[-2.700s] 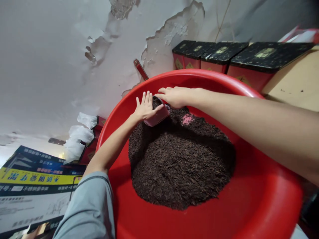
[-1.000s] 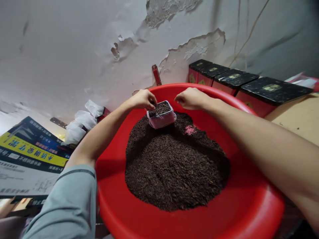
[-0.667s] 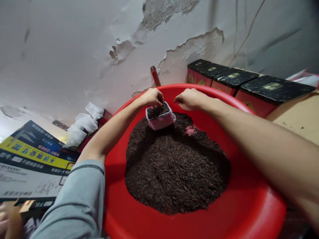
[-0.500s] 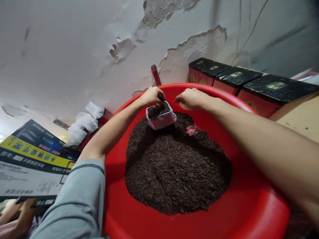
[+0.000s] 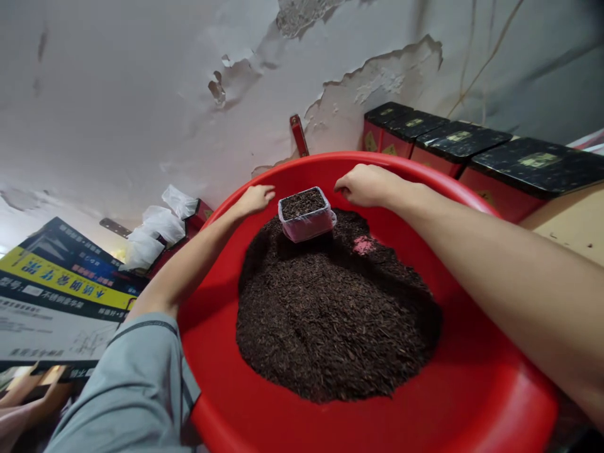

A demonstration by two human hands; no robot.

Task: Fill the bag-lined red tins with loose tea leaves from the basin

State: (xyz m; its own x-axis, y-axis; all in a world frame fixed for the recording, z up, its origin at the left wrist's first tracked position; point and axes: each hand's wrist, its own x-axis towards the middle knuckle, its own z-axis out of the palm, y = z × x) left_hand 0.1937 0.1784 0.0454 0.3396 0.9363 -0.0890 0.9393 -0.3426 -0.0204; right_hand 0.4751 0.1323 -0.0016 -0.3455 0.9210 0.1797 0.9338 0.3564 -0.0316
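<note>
A small clear rectangular container [image 5: 306,228], lined with thin plastic, sits tilted on a heap of dark dried tea leaves [image 5: 340,327]. It is filled to near its rim with the same leaves. The heap lies inside a big red basin [image 5: 330,431]. My left hand [image 5: 257,198] hovers left of the container, apart from it, with thumb and fingertips slightly separated. On the other side, my right hand [image 5: 368,185] is held above the far part of the basin with its fingers curled under; what they hold, if anything, is hidden. A pink patch [image 5: 363,245] shows on the leaves.
Black-lidded red tins [image 5: 538,165] stand in a row behind the basin at right. White plastic bags [image 5: 163,226] and a printed carton [image 5: 61,296] are at left. Another person's arm [image 5: 38,402] shows at lower left. A peeling wall [image 5: 141,113] rises behind.
My left hand has moved left, away from the container's top. The leaves in the container look flatter. My right hand has hardly moved, and the view has shifted slightly.
</note>
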